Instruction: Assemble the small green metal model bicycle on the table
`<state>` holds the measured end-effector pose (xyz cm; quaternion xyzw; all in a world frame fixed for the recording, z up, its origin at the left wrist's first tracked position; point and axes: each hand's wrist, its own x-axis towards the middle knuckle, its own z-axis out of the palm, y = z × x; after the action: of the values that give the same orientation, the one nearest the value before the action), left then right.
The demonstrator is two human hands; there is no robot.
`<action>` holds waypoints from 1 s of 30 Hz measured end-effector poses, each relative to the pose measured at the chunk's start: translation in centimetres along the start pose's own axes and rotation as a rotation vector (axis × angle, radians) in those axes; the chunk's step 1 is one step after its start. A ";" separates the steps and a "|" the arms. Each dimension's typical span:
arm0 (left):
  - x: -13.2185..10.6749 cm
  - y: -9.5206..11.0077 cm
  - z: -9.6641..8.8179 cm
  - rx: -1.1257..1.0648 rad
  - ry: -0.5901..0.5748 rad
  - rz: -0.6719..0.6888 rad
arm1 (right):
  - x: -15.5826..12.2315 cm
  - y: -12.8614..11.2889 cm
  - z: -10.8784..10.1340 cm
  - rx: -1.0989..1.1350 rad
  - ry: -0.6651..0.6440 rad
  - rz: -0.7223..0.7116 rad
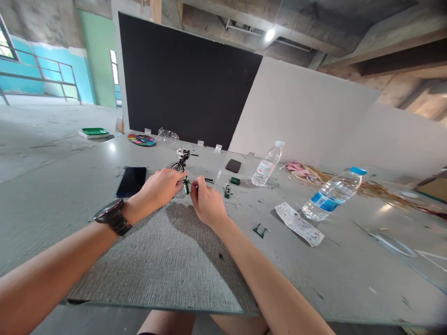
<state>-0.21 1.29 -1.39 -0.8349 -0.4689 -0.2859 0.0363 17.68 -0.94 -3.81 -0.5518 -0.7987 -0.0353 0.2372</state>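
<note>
My left hand (162, 186), with a dark watch on its wrist, is closed in a pinch on a small green part (186, 185) over a grey woven mat (157, 260). My right hand (206, 202) faces it with its fingers pinched on a thin dark rod (208, 180) that points right. Both hands meet at the part. A small model bicycle (181, 160) stands just behind the hands. More small green parts (227, 190) (235, 180) (261, 230) lie to the right of my right hand.
A dark phone (132, 181) lies left of the hands, and a smaller dark one (233, 165) at the back. Two plastic water bottles (267, 164) (331, 193) lie on the right beside a printed paper slip (299, 224). A paint palette (142, 139) and dried straw (370, 186) sit farther off.
</note>
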 end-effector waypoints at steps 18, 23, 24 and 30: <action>0.0 0.3 0.1 0.005 0.027 -0.011 | -0.2 -1.0 0.5 -0.023 -0.028 0.088; 0.0 0.5 0.3 0.017 0.055 -0.040 | 0.3 -1.6 1.8 0.257 0.070 0.178; 0.0 0.5 0.5 0.016 0.065 -0.047 | 0.5 -1.7 2.1 0.374 0.108 0.220; 0.1 0.6 1.1 0.033 0.070 -0.081 | 1.0 -1.5 2.7 0.717 0.180 0.318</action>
<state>0.78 1.43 -2.14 -0.8039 -0.5055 -0.3086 0.0547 15.10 0.17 -5.51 -0.5457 -0.6410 0.2344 0.4863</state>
